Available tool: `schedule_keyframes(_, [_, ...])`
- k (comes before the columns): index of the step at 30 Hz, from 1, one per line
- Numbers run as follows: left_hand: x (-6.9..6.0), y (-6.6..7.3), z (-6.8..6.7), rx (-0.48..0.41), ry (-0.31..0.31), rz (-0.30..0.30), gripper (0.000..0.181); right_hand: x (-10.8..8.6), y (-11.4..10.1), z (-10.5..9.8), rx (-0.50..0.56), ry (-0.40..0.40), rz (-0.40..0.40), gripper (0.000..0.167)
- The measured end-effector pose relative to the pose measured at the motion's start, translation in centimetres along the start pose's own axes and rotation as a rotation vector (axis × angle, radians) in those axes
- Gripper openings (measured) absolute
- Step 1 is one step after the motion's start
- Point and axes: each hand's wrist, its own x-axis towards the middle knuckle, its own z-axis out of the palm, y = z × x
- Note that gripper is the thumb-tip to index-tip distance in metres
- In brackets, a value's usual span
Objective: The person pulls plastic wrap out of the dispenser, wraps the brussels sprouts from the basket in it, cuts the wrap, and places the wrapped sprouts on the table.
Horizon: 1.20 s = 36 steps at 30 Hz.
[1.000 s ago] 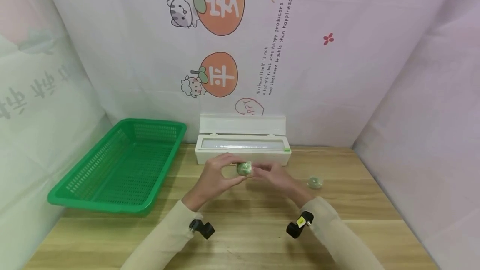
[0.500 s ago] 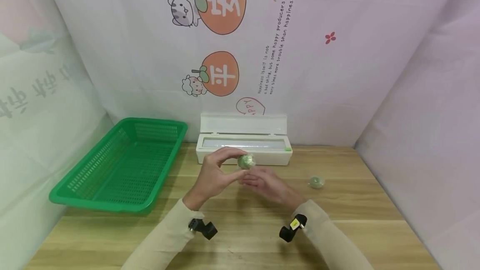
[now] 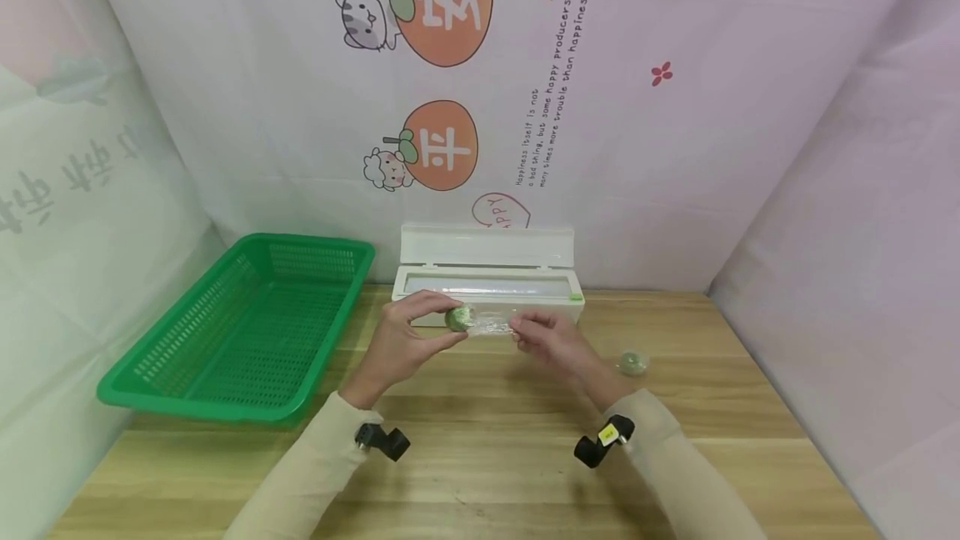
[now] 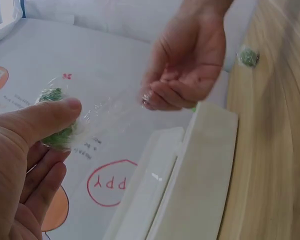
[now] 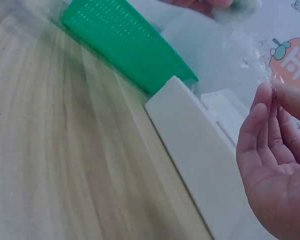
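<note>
In the head view my left hand (image 3: 396,343) pinches a round green bundle (image 3: 457,318) wrapped in clear film, between thumb and fingers. A twisted strip of cling film (image 3: 492,323) stretches from the bundle over to my right hand (image 3: 558,348), whose thumb and fingertips pinch its end. The left wrist view shows shredded-looking green stuff inside the wrapped bundle (image 4: 59,131); its exact kind is unclear. Both hands are held above the table, in front of a white cling film dispenser (image 3: 491,307) with its lid raised.
A second wrapped green bundle (image 3: 632,363) lies on the wooden table (image 3: 480,473) to the right. At the left stands a green plastic basket (image 3: 120,397). Printed white cloth (image 3: 615,148) hangs behind and along both sides.
The right hand was close against the bundle and is now apart from it to the right, drawing out a strip of film. My left hand has moved left with the bundle.
</note>
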Motion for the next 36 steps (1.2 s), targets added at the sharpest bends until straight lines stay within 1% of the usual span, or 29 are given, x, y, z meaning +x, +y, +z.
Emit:
schedule_keyframes(3, [-0.2,-0.5,-0.1,0.014,-0.025,-0.026,0.035,-0.2,-0.9,0.1,-0.055,0.038,-0.005,0.005])
schedule_keyframes(5, [-0.3,-0.7,0.0,0.034,-0.046,-0.038,0.034,-0.4,-1.5,0.3,-0.108,0.058,-0.015,0.010])
schedule_keyframes(11, [-0.5,-1.7,0.4,0.135,-0.086,-0.035,0.036,-0.9,-2.9,1.0,-0.250,0.086,-0.061,0.023])
schedule_keyframes(14, [-0.6,-2.0,0.8,0.167,-0.109,-0.043,0.035,-1.1,-3.5,1.6,-0.323,0.096,-0.092,0.023])
schedule_keyframes(17, [-0.7,-2.1,1.3,0.197,-0.128,-0.058,0.034,-1.3,-3.7,2.3,-0.418,0.119,-0.126,0.020])
schedule_keyframes(22, [-0.7,-2.1,2.0,0.210,-0.140,-0.094,0.033,-1.6,-3.7,3.4,-0.548,0.150,-0.186,0.012])
schedule_keyframes(25, [-0.6,-1.9,2.5,0.219,-0.153,-0.117,0.031,-1.9,-3.6,3.9,-0.582,0.151,-0.232,0.010])
schedule_keyframes(29, [-0.5,-1.5,3.1,0.280,-0.180,-0.148,0.030,-2.0,-3.2,4.7,-0.636,0.159,-0.295,0.009])
schedule_keyframes(33, [-0.4,-1.1,3.7,0.331,-0.193,-0.154,0.029,-1.9,-2.8,5.3,-0.691,0.174,-0.339,0.008])
schedule_keyframes(36, [-0.3,-0.8,4.0,0.346,-0.204,-0.155,0.029,-1.8,-2.5,5.8,-0.716,0.181,-0.356,0.006])
